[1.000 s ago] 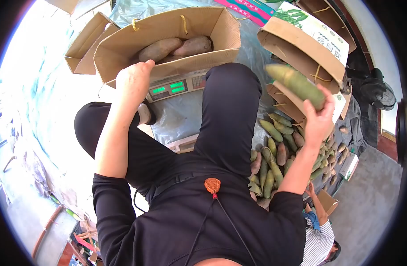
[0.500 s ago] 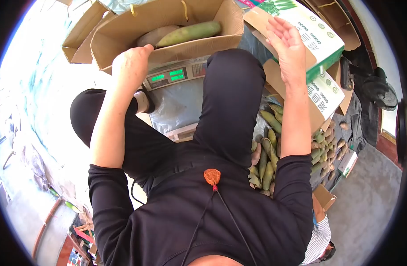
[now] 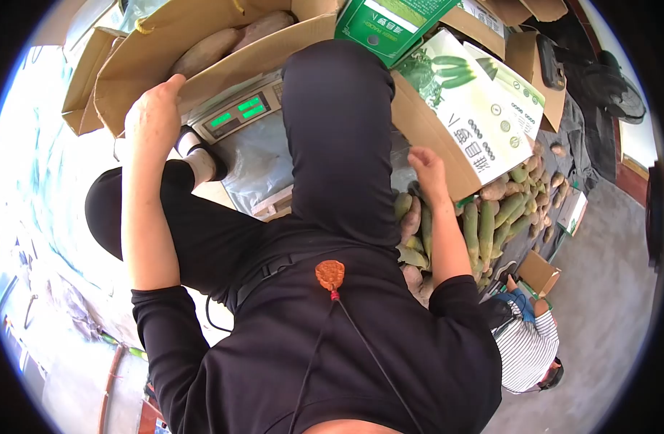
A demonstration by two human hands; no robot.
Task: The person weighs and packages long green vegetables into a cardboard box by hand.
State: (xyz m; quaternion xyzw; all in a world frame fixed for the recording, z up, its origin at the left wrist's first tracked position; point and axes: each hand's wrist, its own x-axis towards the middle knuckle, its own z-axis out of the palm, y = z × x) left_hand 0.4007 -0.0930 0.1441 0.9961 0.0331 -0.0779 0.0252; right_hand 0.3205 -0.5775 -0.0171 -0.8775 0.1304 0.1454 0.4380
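My left hand (image 3: pixel 155 112) is closed on the near rim of an open cardboard box (image 3: pixel 263 61), its thumb at the edge. Inside the box lie two long, brownish radishes (image 3: pixel 209 50). The box rests on a digital scale (image 3: pixel 236 116) with lit green figures, partly hidden by the box and my knee. My right hand (image 3: pixel 427 173), fingers curled inward and seemingly with nothing in them, is between my thigh and a white printed carton (image 3: pixel 458 108). Just below it is a pile of green and brownish radishes (image 3: pixel 483 231).
A green carton (image 3: pixel 390 32) stands behind my knee. More cardboard (image 3: pixel 527 65) and a black fan (image 3: pixel 612 87) are at the right. Another person in a striped shirt (image 3: pixel 523 354) is by a small open box (image 3: pixel 538 273) at the lower right.
My right hand has dropped from above the cartons towards the radish pile, its fingers curling in. My left hand stays on the box rim. The green radish face seen in the box no longer shows.
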